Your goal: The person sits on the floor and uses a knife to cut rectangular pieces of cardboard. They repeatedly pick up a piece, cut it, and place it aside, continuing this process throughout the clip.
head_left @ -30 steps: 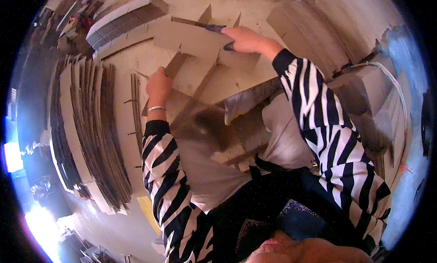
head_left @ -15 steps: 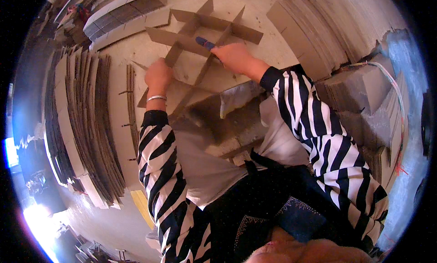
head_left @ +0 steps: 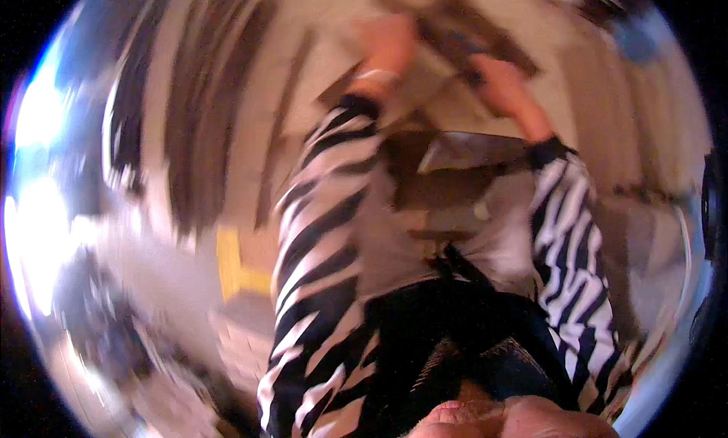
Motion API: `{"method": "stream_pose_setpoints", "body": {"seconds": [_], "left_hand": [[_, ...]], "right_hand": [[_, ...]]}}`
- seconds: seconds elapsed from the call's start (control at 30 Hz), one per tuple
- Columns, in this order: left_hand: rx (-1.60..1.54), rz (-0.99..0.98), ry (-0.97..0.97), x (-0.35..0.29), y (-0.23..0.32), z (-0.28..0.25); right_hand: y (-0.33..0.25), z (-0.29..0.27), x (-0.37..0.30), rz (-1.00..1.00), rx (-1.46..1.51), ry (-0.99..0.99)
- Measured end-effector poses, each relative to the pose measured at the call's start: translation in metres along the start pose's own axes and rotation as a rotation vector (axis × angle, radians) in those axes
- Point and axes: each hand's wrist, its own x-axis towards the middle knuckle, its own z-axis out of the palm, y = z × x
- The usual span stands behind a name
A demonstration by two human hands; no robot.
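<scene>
A brown cardboard divider (head_left: 504, 37) of interlocking strips lies at the top, smeared by motion and partly beyond the picture's upper edge. My left hand (head_left: 390, 47) reaches over its left side; the fingers are too blurred to read. At the divider's near right side is my right hand (head_left: 502, 87), with something dark blue at its fingertips. Whether that is held or worn on a finger does not show. Both forearms wear black-and-white striped sleeves.
Upright stacks of cardboard sheets (head_left: 193, 112) line the left side. More cardboard (head_left: 599, 104) stands on the right. A yellow piece (head_left: 229, 265) lies at lower left, and pale cloth (head_left: 402, 248) covers my lap.
The whole view has swung, so the divider and both hands appear farther up and to the right. My left hand has moved closer to the right one, and the picture is now blurred.
</scene>
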Motion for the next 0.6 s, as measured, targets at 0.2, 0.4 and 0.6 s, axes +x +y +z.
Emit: {"method": "stream_pose_setpoints", "body": {"seconds": [0.2, 0.4, 0.6], "left_hand": [[-0.101, -0.158, 0.145, 0.013, 0.008, 0.016], [-0.084, -0.224, 0.299, -0.006, 0.029, -0.033], [-0.353, -0.331, 0.033, -0.019, -0.030, -0.058]], "right_hand": [[0.072, 0.012, 0.013, 0.035, -0.288, 0.055], [0.130, 0.014, 0.032, -0.081, -0.246, 0.093], [0.197, -0.050, -0.001, 0.173, -0.200, 0.552]]}}
